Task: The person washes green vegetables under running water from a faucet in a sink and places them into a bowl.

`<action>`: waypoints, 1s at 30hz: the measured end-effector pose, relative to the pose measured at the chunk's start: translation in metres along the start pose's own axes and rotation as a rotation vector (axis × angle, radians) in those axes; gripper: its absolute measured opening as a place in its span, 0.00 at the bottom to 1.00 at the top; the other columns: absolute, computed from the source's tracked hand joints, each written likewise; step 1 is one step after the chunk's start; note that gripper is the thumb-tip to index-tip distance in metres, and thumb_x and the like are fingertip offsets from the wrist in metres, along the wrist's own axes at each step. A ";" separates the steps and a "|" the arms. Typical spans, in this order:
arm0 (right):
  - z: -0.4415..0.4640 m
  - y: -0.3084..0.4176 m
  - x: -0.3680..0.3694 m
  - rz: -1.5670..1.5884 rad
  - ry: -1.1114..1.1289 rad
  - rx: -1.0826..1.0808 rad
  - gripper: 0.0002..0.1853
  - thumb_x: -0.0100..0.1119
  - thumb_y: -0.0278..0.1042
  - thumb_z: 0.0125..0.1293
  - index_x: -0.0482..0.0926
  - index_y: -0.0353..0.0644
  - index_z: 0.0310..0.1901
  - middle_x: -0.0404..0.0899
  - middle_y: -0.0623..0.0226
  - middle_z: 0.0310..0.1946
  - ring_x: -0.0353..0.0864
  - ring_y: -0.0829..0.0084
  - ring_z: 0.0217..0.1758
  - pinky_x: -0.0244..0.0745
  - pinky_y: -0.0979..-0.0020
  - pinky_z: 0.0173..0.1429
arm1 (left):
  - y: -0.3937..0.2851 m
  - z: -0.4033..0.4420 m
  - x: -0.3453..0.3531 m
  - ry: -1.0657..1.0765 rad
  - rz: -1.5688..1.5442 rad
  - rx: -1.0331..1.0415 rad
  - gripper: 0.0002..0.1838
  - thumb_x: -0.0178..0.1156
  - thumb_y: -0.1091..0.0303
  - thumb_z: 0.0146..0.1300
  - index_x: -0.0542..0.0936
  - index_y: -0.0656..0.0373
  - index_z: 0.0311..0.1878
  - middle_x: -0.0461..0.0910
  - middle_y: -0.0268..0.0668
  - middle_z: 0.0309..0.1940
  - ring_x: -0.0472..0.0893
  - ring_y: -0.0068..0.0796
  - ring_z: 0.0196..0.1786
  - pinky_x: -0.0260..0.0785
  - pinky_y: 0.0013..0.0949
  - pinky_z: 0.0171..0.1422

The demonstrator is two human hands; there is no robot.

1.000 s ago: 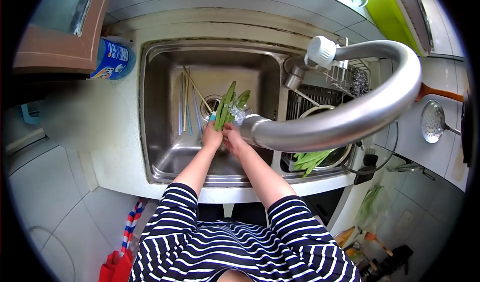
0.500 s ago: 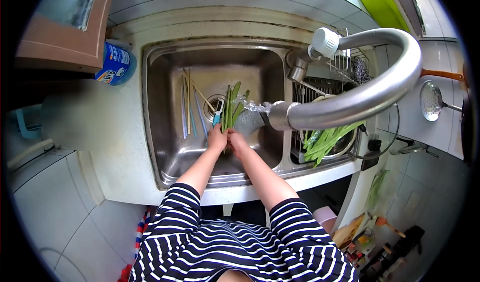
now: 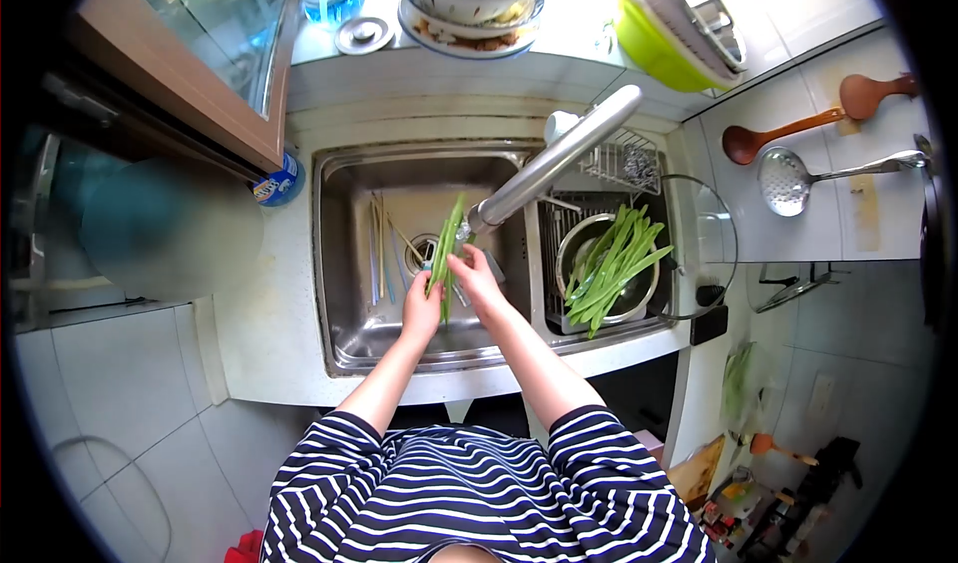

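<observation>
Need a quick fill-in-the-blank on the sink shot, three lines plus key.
1. The left hand holds long pods coloured ____.
2. From the person's side, the bowl of pods sits to the main basin's ____.
3. The dark shirt is patterned with white ____.
Key: green; right; stripes.

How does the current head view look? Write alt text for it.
Left hand holding long, flat green pods near a silver metal faucet, right hand close beside, over a rectangular steel sink; more pods lie across a round metal bowl at right.
</observation>
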State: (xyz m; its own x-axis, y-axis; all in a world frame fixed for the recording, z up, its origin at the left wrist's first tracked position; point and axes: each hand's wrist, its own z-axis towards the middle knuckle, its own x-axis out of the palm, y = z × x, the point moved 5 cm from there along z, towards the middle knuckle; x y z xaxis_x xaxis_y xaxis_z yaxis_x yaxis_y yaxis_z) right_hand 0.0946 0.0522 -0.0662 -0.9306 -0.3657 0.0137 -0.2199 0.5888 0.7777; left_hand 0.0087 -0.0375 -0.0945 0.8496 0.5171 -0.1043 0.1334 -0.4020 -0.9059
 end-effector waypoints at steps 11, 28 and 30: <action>0.007 0.066 -0.007 0.184 0.184 -0.091 0.14 0.52 0.35 0.61 0.68 0.42 0.47 0.71 0.70 0.33 0.68 0.75 0.33 0.68 0.70 0.33 | -0.078 -0.016 0.034 0.142 -0.343 0.095 0.08 0.45 0.67 0.66 0.67 0.62 0.41 0.73 0.34 0.28 0.75 0.21 0.29 0.70 0.25 0.35; -0.018 0.124 0.020 0.316 0.069 -0.324 0.12 0.45 0.45 0.66 0.66 0.44 0.41 0.62 0.75 0.18 0.62 0.81 0.18 0.63 0.76 0.22 | -0.111 -0.035 0.002 -0.008 0.320 0.286 0.12 0.47 0.58 0.64 0.69 0.58 0.40 0.75 0.51 0.25 0.74 0.56 0.32 0.63 0.45 0.31; -0.013 0.114 0.030 0.307 0.136 -0.228 0.16 0.43 0.51 0.66 0.67 0.45 0.39 0.59 0.78 0.14 0.58 0.83 0.14 0.59 0.77 0.19 | -0.104 -0.038 -0.008 0.019 0.329 0.228 0.11 0.48 0.59 0.64 0.69 0.58 0.39 0.74 0.51 0.25 0.74 0.56 0.32 0.63 0.45 0.31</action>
State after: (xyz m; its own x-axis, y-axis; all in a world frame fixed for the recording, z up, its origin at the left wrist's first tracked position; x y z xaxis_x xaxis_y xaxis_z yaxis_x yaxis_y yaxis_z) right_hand 0.0449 0.0990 0.0315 -0.8926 -0.2984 0.3380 0.1472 0.5158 0.8440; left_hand 0.0080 -0.0288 0.0160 0.8379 0.3734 -0.3982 -0.2620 -0.3648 -0.8934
